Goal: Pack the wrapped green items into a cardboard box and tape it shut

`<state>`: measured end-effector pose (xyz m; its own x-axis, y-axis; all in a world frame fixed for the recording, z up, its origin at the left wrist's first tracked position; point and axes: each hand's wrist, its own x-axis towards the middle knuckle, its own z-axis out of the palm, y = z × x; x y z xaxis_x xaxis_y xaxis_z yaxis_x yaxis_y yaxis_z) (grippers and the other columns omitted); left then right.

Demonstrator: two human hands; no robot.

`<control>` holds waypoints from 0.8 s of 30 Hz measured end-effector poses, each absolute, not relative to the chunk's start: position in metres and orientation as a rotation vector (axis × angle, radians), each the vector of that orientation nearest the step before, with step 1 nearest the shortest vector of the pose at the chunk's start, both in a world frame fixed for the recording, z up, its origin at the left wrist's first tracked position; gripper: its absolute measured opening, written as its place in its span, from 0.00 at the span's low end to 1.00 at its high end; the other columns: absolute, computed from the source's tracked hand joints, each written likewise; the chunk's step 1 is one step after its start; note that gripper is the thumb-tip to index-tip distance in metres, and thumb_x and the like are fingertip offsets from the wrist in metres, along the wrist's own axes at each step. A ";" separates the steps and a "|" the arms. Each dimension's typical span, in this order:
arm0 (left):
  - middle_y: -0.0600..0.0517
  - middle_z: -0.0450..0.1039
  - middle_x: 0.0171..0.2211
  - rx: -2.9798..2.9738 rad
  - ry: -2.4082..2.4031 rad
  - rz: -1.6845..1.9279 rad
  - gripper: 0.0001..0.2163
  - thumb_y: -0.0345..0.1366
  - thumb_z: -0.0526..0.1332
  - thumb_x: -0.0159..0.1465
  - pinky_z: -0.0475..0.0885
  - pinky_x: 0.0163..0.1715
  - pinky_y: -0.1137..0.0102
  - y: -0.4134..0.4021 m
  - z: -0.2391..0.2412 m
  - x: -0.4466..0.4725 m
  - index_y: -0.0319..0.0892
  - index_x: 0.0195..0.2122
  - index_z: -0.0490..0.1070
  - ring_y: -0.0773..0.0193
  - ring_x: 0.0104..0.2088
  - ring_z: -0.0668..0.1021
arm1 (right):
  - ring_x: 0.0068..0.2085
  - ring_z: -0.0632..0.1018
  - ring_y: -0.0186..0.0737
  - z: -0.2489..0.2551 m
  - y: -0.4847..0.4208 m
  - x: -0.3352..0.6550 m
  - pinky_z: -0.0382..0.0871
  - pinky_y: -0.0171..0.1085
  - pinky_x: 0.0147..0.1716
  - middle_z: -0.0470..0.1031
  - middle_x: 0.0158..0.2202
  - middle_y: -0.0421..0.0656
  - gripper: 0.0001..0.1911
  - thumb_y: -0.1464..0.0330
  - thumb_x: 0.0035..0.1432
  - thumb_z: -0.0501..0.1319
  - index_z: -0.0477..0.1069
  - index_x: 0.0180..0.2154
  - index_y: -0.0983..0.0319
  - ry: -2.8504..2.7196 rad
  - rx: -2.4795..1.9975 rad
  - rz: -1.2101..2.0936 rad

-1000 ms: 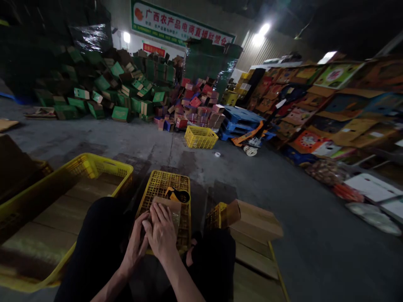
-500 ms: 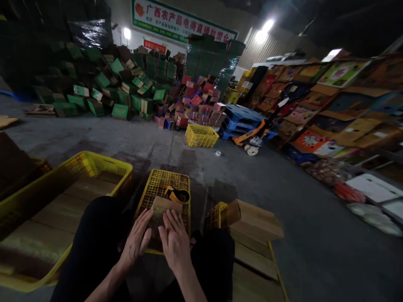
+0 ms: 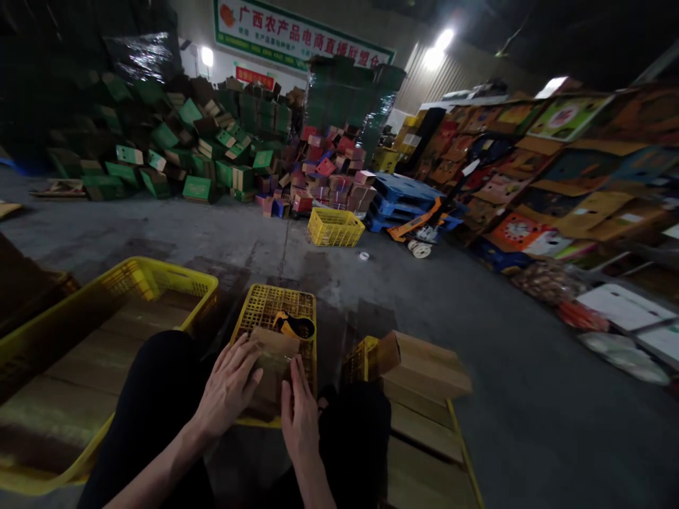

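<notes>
Both hands are spread, palms down. The left hand (image 3: 230,385) lies on the left side of a brown carton (image 3: 274,351) and the right hand (image 3: 300,417) on its near right edge. The carton rests flat on an upturned yellow crate (image 3: 270,305) between the person's knees. A tape dispenser (image 3: 297,326) sits just beyond it, untouched, so the carton appears pressed down but not sealed. Flat cardboard fills the big crate (image 3: 159,279) to the left, and a brown box (image 3: 424,364) tops the sheets to the right.
</notes>
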<state>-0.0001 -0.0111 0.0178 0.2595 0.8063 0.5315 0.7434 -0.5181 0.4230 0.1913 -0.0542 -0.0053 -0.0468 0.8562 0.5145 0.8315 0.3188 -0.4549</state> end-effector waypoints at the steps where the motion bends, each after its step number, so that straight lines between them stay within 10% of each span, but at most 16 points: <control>1: 0.46 0.64 0.65 2.470 1.478 1.067 0.20 0.36 0.56 0.69 0.61 0.65 0.47 -0.010 0.022 0.005 0.47 0.62 0.67 0.48 0.68 0.62 | 0.65 0.68 0.45 -0.009 -0.054 0.191 0.71 0.43 0.58 0.61 0.68 0.48 0.29 0.66 0.73 0.48 0.46 0.71 0.58 -1.845 -1.508 0.040; 24: 0.50 0.56 0.69 2.768 1.469 0.724 0.26 0.36 0.52 0.71 0.60 0.65 0.56 -0.010 0.035 0.037 0.49 0.70 0.53 0.55 0.67 0.64 | 0.69 0.60 0.46 -0.029 -0.083 0.182 0.56 0.50 0.67 0.56 0.70 0.41 0.27 0.58 0.72 0.48 0.52 0.69 0.54 -1.348 -1.345 0.800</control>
<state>0.0375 -0.0100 0.0352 0.4820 0.7684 0.4210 0.8018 -0.5806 0.1416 0.1817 -0.0830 -0.0291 0.1506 0.9676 0.2024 0.2854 0.1535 -0.9461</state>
